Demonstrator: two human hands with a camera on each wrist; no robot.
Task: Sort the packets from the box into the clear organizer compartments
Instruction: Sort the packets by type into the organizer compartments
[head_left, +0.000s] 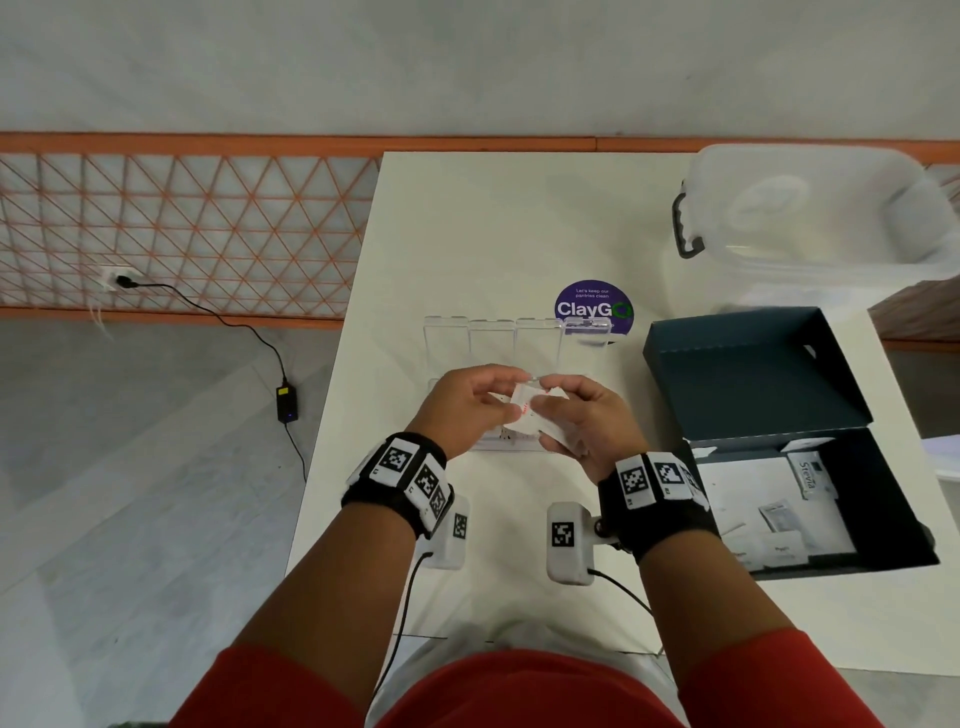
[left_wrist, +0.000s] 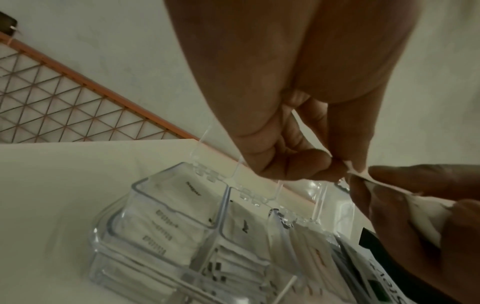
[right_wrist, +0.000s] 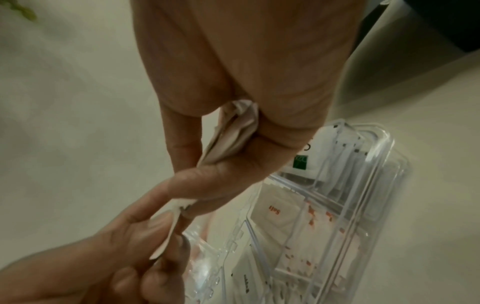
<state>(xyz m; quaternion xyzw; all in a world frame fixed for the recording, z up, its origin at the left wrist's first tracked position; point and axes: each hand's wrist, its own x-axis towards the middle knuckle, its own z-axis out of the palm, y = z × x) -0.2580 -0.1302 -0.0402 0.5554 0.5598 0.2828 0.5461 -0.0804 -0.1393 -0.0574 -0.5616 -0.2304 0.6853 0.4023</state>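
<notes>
On the white table (head_left: 467, 234) the clear organizer (head_left: 491, 338) stands with its lids raised; the left wrist view shows its left compartments already stacked with white packets. Above it the left hand (head_left: 470, 405) pinches the edge of one white packet (head_left: 524, 410) between thumb and fingertips (left_wrist: 320, 162). The right hand (head_left: 587, 421) is curled round a small bunch of packets (right_wrist: 233, 131), thumb against forefinger. To the right, the dark box (head_left: 883, 499) lies open with more packets in it, a Stevia sachet (head_left: 808, 475) among them. The step seems to be peeling one packet off the bunch. To do it well, slide it free sideways while the right hand keeps the rest clamped, read its print, then drop it flat into the compartment holding the same kind; the red-printed salt ones sit further right
</notes>
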